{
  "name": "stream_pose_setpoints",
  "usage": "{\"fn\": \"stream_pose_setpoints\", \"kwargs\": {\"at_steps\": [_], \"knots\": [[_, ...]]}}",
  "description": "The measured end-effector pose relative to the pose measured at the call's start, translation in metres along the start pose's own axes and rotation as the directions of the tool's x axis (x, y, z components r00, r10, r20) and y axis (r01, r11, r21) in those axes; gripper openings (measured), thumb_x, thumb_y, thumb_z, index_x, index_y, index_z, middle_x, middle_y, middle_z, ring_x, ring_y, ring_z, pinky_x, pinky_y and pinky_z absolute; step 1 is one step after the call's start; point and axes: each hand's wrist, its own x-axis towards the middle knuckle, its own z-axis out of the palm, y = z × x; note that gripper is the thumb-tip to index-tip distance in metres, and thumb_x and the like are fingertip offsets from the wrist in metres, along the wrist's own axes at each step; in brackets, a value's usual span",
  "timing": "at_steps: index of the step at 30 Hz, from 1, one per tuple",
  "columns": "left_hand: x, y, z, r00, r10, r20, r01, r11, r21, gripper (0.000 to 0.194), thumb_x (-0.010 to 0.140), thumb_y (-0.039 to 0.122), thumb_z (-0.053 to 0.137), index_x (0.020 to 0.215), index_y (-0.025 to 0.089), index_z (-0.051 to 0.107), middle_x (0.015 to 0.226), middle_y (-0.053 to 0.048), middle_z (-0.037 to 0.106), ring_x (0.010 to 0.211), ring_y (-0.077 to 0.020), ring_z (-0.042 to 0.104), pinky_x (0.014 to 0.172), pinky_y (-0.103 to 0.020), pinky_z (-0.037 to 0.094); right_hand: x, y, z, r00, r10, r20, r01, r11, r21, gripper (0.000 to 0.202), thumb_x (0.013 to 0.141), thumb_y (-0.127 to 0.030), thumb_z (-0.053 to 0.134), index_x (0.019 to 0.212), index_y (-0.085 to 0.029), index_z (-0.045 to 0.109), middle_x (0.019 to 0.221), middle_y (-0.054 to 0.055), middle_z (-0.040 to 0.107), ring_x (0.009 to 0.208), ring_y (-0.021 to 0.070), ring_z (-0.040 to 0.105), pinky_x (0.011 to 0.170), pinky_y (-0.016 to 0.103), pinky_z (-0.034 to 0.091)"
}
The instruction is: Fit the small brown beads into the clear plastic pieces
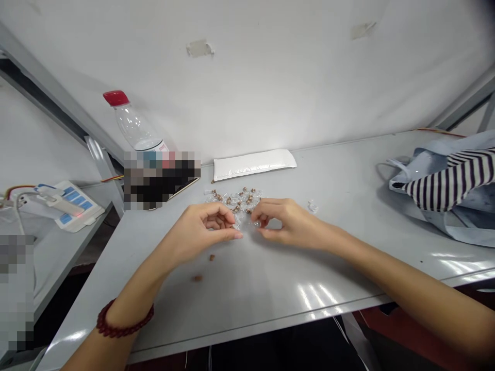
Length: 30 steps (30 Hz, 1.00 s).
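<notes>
A pile of tiny clear bottles with brown cork-like stoppers [244,195] lies on the grey table, just beyond my hands. My left hand [207,224], wearing a dark red bead bracelet [124,320], has thumb and fingers closed at the near edge of the pile, around a small clear bottle [236,225] that is partly hidden. Facing it, my right hand [280,221] pinches another small clear bottle [255,224], also half covered by the fingers. Two loose brown stoppers [212,257] lie on the near side of my left hand.
Behind the pile lies a long white packet [255,165]. A red-capped plastic bottle [135,126] and a dark, blurred-out object [166,185] are at the left. One clear piece [312,206] sits apart. On the right is a striped cloth bag [436,190]; a power strip [75,206] is far left.
</notes>
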Motion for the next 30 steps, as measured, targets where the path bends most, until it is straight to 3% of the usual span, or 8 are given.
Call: {"fn": "stream_pose_setpoints", "kwargs": {"at_steps": [4, 9, 15, 23, 26, 30], "knots": [[-0.002, 0.0, 0.006, 0.998, 0.053, -0.031, -0.052, 0.998, 0.037, 0.023, 0.067, 0.036, 0.075, 0.073, 0.018, 0.063, 0.07, 0.001, 0.062, 0.063, -0.0119, 0.056, 0.055, -0.022, 0.048, -0.001, -0.006, 0.012, 0.994, -0.089, -0.061, 0.093, 0.994, 0.065, 0.017, 0.078, -0.009, 0.056, 0.093, -0.016, 0.06, 0.083, 0.003, 0.061, 0.076, 0.0122, 0.056, 0.075, 0.028, 0.048], [0.0, -0.002, 0.011, 1.0, 0.008, 0.008, -0.008, 1.0, 0.016, 0.024, 0.064, 0.036, 0.077, 0.069, 0.018, 0.062, 0.066, 0.001, 0.062, 0.059, -0.0116, 0.053, 0.049, -0.021, 0.045, -0.002, -0.007, 0.017, 0.984, -0.146, -0.1, 0.154, 0.985, 0.074, 0.019, 0.081, -0.008, 0.054, 0.096, -0.017, 0.062, 0.088, 0.004, 0.06, 0.076, 0.0116, 0.054, 0.071, 0.027, 0.049], [0.0, -0.004, 0.016, 0.999, -0.012, 0.04, 0.013, 0.999, -0.041, 0.025, 0.064, 0.033, 0.078, 0.064, 0.017, 0.059, 0.055, 0.003, 0.057, 0.049, -0.0077, 0.045, 0.044, -0.019, 0.036, -0.004, 0.0, 0.025, 0.95, -0.273, -0.152, 0.266, 0.962, -0.067, 0.017, 0.087, -0.01, 0.05, 0.096, -0.014, 0.064, 0.095, 0.01, 0.056, 0.079, 0.0127, 0.055, 0.069, 0.028, 0.05], [-0.001, -0.003, 0.018, 0.998, -0.047, 0.033, 0.049, 0.995, -0.09, 0.03, 0.059, 0.031, 0.081, 0.064, 0.017, 0.055, 0.056, 0.005, 0.052, 0.05, -0.007, 0.041, 0.044, -0.019, 0.032, -0.012, 0.003, 0.03, 0.944, -0.314, -0.105, 0.285, 0.931, -0.228, 0.026, 0.09, -0.006, 0.041, 0.102, -0.016, 0.063, 0.099, 0.011, 0.054, 0.081, 0.0136, 0.055, 0.064, 0.026, 0.051], [-0.001, -0.003, 0.019, 0.999, -0.035, 0.015, 0.037, 0.993, -0.116, 0.035, 0.056, 0.031, 0.083, 0.063, 0.017, 0.052, 0.057, 0.005, 0.052, 0.051, -0.0071, 0.041, 0.043, -0.019, 0.032, -0.013, 0.004, 0.031, 0.934, -0.335, -0.126, 0.305, 0.93, -0.206, 0.028, 0.089, -0.003, 0.042, 0.103, -0.016, 0.062, 0.102, 0.011, 0.054, 0.083, 0.0134, 0.055, 0.067, 0.026, 0.052], [0.0, -0.005, 0.02, 1.0, 0.002, 0.001, -0.002, 0.989, -0.148, 0.037, 0.053, 0.027, 0.085, 0.063, 0.018, 0.05, 0.057, 0.006, 0.052, 0.053, -0.0075, 0.045, 0.045, -0.018, 0.035, -0.009, 0.002, 0.035, 0.89, -0.384, -0.244, 0.366, 0.923, -0.116, 0.027, 0.087, 0.0, 0.043, 0.101, -0.015, 0.061, 0.099, 0.009, 0.055, 0.084, 0.0121, 0.056, 0.07, 0.025, 0.053]]}}
